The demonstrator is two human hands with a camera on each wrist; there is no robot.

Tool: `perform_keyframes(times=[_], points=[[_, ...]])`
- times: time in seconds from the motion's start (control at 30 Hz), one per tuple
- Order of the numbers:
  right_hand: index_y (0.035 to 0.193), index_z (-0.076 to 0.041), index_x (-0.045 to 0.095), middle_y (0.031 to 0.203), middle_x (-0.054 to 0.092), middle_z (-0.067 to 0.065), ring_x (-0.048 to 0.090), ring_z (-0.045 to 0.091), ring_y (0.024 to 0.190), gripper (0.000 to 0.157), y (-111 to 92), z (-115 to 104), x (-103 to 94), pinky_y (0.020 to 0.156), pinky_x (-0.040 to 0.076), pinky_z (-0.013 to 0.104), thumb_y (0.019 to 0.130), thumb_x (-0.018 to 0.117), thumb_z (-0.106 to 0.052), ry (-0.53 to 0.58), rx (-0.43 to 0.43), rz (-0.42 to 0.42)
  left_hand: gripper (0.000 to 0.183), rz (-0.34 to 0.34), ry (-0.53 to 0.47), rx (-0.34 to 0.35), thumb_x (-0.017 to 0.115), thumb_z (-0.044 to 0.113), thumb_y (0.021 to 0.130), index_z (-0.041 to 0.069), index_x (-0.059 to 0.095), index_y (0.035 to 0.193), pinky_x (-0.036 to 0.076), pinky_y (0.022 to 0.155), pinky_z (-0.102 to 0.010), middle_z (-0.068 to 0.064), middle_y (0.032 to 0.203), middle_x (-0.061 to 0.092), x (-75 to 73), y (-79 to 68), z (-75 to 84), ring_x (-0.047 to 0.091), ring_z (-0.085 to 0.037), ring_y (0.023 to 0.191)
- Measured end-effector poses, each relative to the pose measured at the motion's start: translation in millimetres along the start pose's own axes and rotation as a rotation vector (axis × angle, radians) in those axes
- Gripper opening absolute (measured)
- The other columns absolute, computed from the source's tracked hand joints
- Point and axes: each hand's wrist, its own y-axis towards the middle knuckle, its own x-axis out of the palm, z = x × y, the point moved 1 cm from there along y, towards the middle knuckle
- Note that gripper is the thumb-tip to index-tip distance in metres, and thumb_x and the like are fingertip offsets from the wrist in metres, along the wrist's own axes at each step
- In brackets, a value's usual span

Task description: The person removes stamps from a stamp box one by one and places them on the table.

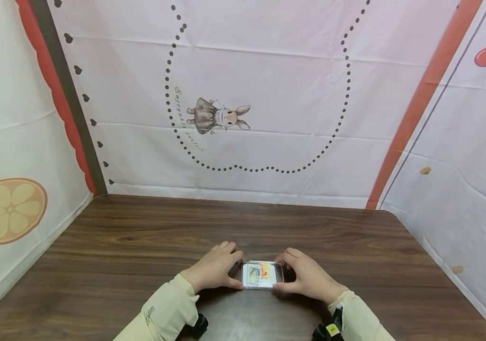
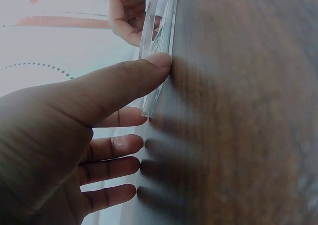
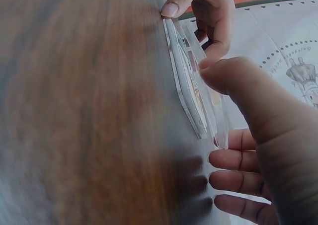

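A clear plastic card case [image 1: 279,279] lies near the front middle of the table, with a stack of small printed cards [image 1: 253,273] inside. Its lid [image 3: 217,108] is tilted up from the base [image 3: 174,73] at the right end, leaving a wedge-shaped gap. My left hand [image 1: 217,267] pinches the base at its left end, thumb on the near corner and index finger at the far one. At the other end, my right hand [image 1: 306,277] holds the raised lid between thumb and index finger. The remaining fingers of both hands extend past the case, fingertips close to the tabletop.
The dark wood-grain table [image 1: 174,222] spreads around the case. Printed cloth [image 1: 268,94] hangs behind it and along both sides. Black wrist straps [image 1: 328,329] sit at the cream sleeves [image 1: 162,308].
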Motion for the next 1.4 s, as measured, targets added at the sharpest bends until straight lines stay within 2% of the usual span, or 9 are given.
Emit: perform_keyframes(times=[0.47,0.83,1.13,1.4], points=[[0.102,-0.021,0.059,0.089,0.049,-0.014,0.046,0.002,0.077,0.05,-0.2,1.6,-3.6,0.066,0.042,0.019,0.068,0.068,-0.056,-0.004,0.018,-0.011,0.051,-0.003,-0.013,-0.004,0.068,0.054,0.069,0.023,0.058,0.109,0.037,0.079,-0.031,0.006,0.098,0.048,-0.8,-0.9,0.1,0.04,-0.009,0.087],[0.1,-0.023,0.057,0.086,0.047,-0.015,0.045,0.002,0.077,0.045,-1.5,5.0,-3.4,0.067,0.041,0.019,0.068,0.069,-0.054,0.047,0.03,-0.016,0.049,0.021,0.015,0.013,0.068,0.054,0.069,0.022,0.058,0.106,0.035,0.076,-0.028,0.008,0.093,0.047,1.2,-0.9,0.2,0.037,-0.007,0.082],[0.099,-0.022,0.058,0.087,0.048,-0.015,0.046,0.001,0.077,0.046,-2.2,6.7,-4.6,0.067,0.041,0.018,0.068,0.069,-0.054,0.041,0.025,0.002,0.05,0.02,0.019,0.018,0.068,0.055,0.069,0.022,0.058,0.106,0.035,0.076,-0.028,0.008,0.094,0.047,1.8,0.7,-0.8,0.037,-0.007,0.082],[0.101,-0.021,0.058,0.087,0.049,-0.014,0.046,0.003,0.078,0.047,-3.5,7.2,-6.4,0.067,0.042,0.019,0.068,0.069,-0.054,0.06,0.048,-0.014,0.05,0.015,0.008,0.018,0.068,0.055,0.069,0.022,0.058,0.106,0.035,0.076,-0.028,0.007,0.094,0.048,1.9,0.8,-0.4,0.037,-0.007,0.082]])
